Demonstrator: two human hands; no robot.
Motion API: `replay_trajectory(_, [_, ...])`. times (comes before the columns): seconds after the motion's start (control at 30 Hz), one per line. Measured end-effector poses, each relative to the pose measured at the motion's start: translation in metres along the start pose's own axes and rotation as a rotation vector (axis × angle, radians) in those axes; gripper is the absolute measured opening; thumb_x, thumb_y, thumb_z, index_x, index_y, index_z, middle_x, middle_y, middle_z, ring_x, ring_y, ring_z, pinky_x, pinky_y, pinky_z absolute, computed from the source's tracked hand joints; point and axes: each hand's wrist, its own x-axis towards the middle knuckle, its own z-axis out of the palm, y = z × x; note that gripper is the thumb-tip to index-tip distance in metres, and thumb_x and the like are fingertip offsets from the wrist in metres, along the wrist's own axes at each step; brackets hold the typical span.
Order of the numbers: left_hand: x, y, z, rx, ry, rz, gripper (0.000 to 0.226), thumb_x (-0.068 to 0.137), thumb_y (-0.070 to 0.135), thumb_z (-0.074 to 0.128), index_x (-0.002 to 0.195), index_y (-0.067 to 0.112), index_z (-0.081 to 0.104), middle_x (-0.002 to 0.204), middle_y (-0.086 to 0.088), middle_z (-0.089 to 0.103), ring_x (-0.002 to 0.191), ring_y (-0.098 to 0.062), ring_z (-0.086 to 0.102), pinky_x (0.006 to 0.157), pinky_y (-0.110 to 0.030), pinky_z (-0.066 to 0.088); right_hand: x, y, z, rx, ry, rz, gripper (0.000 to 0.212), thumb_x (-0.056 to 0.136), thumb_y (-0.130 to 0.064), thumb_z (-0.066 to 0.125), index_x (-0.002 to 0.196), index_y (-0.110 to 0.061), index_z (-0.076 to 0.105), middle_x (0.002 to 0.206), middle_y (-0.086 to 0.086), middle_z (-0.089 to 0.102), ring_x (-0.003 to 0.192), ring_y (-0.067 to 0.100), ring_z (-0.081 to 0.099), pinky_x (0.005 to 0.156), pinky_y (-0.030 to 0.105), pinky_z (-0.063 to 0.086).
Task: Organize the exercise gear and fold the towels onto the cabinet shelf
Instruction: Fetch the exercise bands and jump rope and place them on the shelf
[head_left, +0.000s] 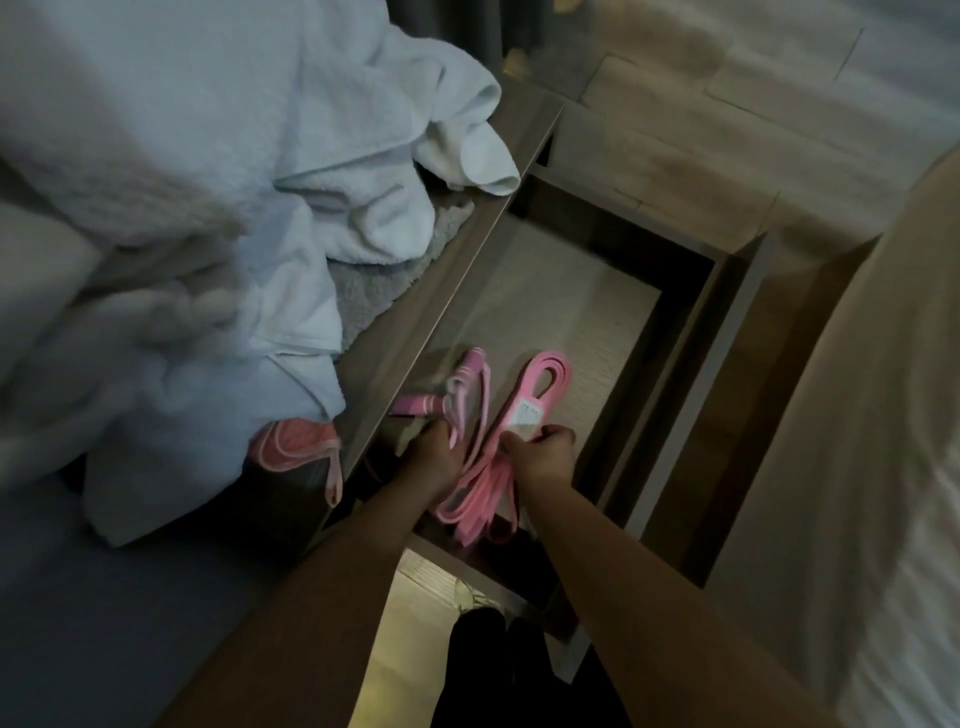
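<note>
Quick pass, near to far. Closest are the person's dark trousers (478, 670) and a pale shoe (466, 592), just below the near edge of the open drawer (566, 280). Both forearms reach down into it.

The left hand (435, 457) has its fingers curled round a striped pink strap (470, 382). The right hand (543, 449) pinches a plain pink band (548, 376) just below its white label (529, 418). Both pieces of gear are inside the drawer at its near end, held and not laid flat.

Risk one: slack loops of the band bunch between the two hands and trail over the drawer's near edge. If the drawer is pushed in like this, they probably jam or drag out.

Risk two: strap and band cross where the hands meet. Pulling them apart fast could knot them.

To the left, at about the same depth, another pink piece (296, 447) sits beside the drawer with a loop dangling. I can't tell what it is. It could slide off if it gets bumped.

Further back on the left, a heap of unfolded white towels (218, 208) lies over a grey towel (379, 283) on the cabinet top (462, 260), right at the drawer side. A swing of the left elbow could tip towels into the drawer onto the gear.

The light is dim and the frame blurry, so small snags are easy to miss.
</note>
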Motion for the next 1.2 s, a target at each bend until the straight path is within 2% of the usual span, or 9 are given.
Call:
replay_trajectory(0.13, [-0.010, 0.000, 0.006, -0.114, -0.003, -0.013, 0.037, 0.099, 0.021, 0.050, 0.131, 0.002, 0.049, 0.132, -0.021, 0.057, 0.122, -0.035, 0.054, 0.096, -0.032, 0.042, -0.002, 0.007, 0.009, 0.059, -0.089, 0.059, 0.023, 0.092, -0.023, 0.065, 0.111, -0.011, 0.059, 0.097, 0.008, 0.070, 0.077, 0.020, 0.071, 0.066, 0.031, 0.059])
replay_trajectory(0.2, [-0.018, 0.003, 0.008, -0.143, -0.021, -0.005, 0.037, 0.100, 0.021, 0.049, 0.132, 0.003, 0.048, 0.130, -0.021, 0.058, 0.119, -0.034, 0.055, 0.095, -0.033, 0.045, -0.008, 0.010, 0.005, 0.089, -0.121, 0.008, 0.011, 0.095, -0.021, 0.060, 0.105, -0.015, 0.058, 0.090, 0.005, 0.069, 0.067, 0.015, 0.071, 0.053, 0.024, 0.055])
replay_trajectory(0.23, [-0.023, 0.006, 0.009, -0.152, -0.028, 0.010, 0.037, 0.100, 0.020, 0.049, 0.134, 0.005, 0.047, 0.129, -0.021, 0.058, 0.118, -0.034, 0.056, 0.094, -0.032, 0.044, -0.013, 0.010, 0.001, 0.092, -0.139, -0.031, 0.007, 0.097, -0.020, 0.057, 0.103, -0.018, 0.056, 0.090, 0.004, 0.068, 0.066, 0.015, 0.071, 0.053, 0.024, 0.056])
replay_trajectory(0.4, [-0.053, 0.023, 0.001, 0.027, 0.029, 0.133, 0.049, 0.102, 0.019, 0.044, 0.149, 0.016, 0.032, 0.124, -0.022, 0.060, 0.111, -0.038, 0.059, 0.096, -0.044, 0.047, -0.046, -0.007, -0.031, -0.019, -0.199, -0.224, 0.022, 0.099, -0.016, 0.051, 0.120, -0.020, 0.044, 0.111, 0.005, 0.062, 0.096, 0.021, 0.067, 0.077, 0.035, 0.058])
replay_trajectory(0.53, [-0.081, 0.036, -0.015, -0.021, 0.018, 0.165, 0.043, 0.101, 0.020, 0.045, 0.144, 0.018, 0.040, 0.115, -0.019, 0.063, 0.100, -0.036, 0.062, 0.089, -0.047, 0.051, -0.080, -0.024, -0.070, -0.076, -0.239, -0.318, 0.031, 0.099, -0.019, 0.052, 0.128, -0.023, 0.045, 0.111, 0.001, 0.063, 0.096, 0.017, 0.068, 0.083, 0.039, 0.059])
replay_trajectory(0.73, [-0.139, 0.050, -0.031, -0.054, 0.061, 0.186, 0.034, 0.101, 0.020, 0.049, 0.133, 0.009, 0.053, 0.108, -0.018, 0.067, 0.101, -0.036, 0.063, 0.087, -0.045, 0.052, -0.106, -0.036, -0.141, -0.033, -0.111, -0.202, 0.037, 0.086, -0.016, 0.071, 0.120, -0.014, 0.059, 0.103, 0.007, 0.070, 0.092, 0.023, 0.070, 0.084, 0.046, 0.059])
replay_trajectory(0.87, [-0.174, 0.058, -0.041, -0.059, 0.121, 0.227, 0.034, 0.101, 0.017, 0.048, 0.132, 0.003, 0.054, 0.106, -0.024, 0.066, 0.097, -0.041, 0.062, 0.081, -0.046, 0.051, -0.105, -0.028, -0.171, 0.026, -0.033, -0.095, 0.032, 0.086, -0.011, 0.070, 0.116, -0.009, 0.058, 0.097, 0.011, 0.069, 0.081, 0.024, 0.071, 0.069, 0.035, 0.059])
replay_trajectory(1.0, [-0.199, 0.067, -0.053, -0.125, 0.135, 0.194, 0.035, 0.103, 0.020, 0.045, 0.133, 0.005, 0.053, 0.109, -0.022, 0.066, 0.099, -0.036, 0.063, 0.083, -0.044, 0.051, -0.105, -0.030, -0.172, 0.202, -0.127, -0.001, 0.021, 0.087, -0.008, 0.068, 0.103, -0.012, 0.056, 0.082, 0.012, 0.069, 0.064, 0.021, 0.071, 0.055, 0.030, 0.056])
replay_trajectory(1.2, [-0.209, 0.074, -0.084, -0.198, 0.212, 0.128, 0.024, 0.102, 0.023, 0.044, 0.117, 0.012, 0.058, 0.092, -0.006, 0.063, 0.081, -0.018, 0.060, 0.074, -0.036, 0.050, -0.104, -0.044, -0.154, 0.235, -0.196, 0.052, 0.019, 0.089, -0.012, 0.067, 0.102, -0.007, 0.053, 0.078, 0.013, 0.067, 0.059, 0.022, 0.069, 0.057, 0.034, 0.057])
